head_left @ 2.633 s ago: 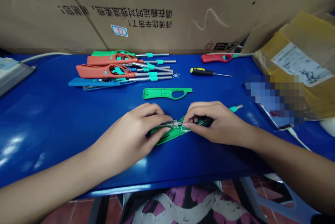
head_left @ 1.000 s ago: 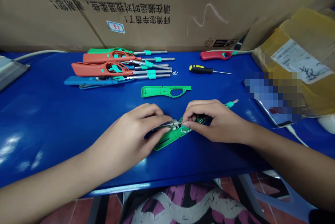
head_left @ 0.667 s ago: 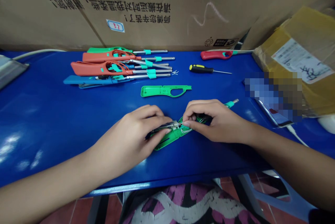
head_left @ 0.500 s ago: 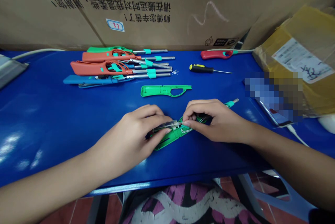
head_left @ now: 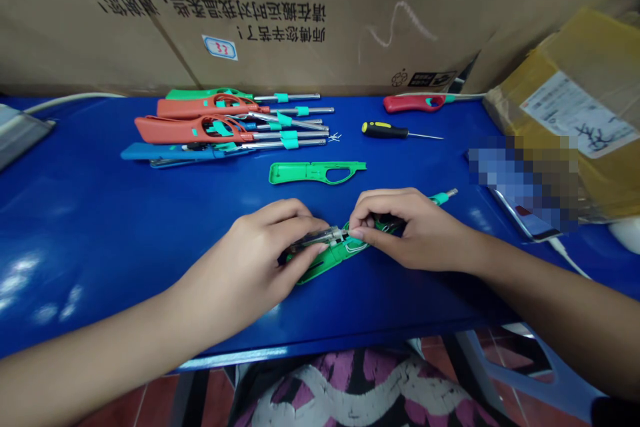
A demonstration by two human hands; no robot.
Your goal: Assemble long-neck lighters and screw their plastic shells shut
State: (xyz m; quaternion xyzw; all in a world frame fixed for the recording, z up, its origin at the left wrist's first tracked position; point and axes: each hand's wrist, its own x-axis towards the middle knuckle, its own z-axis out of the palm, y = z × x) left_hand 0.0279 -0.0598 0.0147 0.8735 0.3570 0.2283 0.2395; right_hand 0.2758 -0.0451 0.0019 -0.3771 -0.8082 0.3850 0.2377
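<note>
An opened green lighter body (head_left: 327,259) lies on the blue table (head_left: 100,227) near its front edge, its metal nozzle tip (head_left: 444,197) pointing right. My left hand (head_left: 260,257) is closed on its handle end and pinches a small clear metal-tipped part (head_left: 320,238) over the shell. My right hand (head_left: 405,227) is closed on the middle of the lighter, fingertips meeting that part. A loose green shell half (head_left: 315,172) lies just behind the hands.
Several red, green and blue long lighters (head_left: 220,127) are piled at the back left. A black-and-yellow screwdriver (head_left: 395,132) and a red lighter (head_left: 415,104) lie at the back right. A cardboard box (head_left: 300,14) walls the rear; a yellow parcel (head_left: 575,114) sits right.
Both hands stay on the green lighter; only small finger shifts at the clear part. The view has drifted slightly.
</note>
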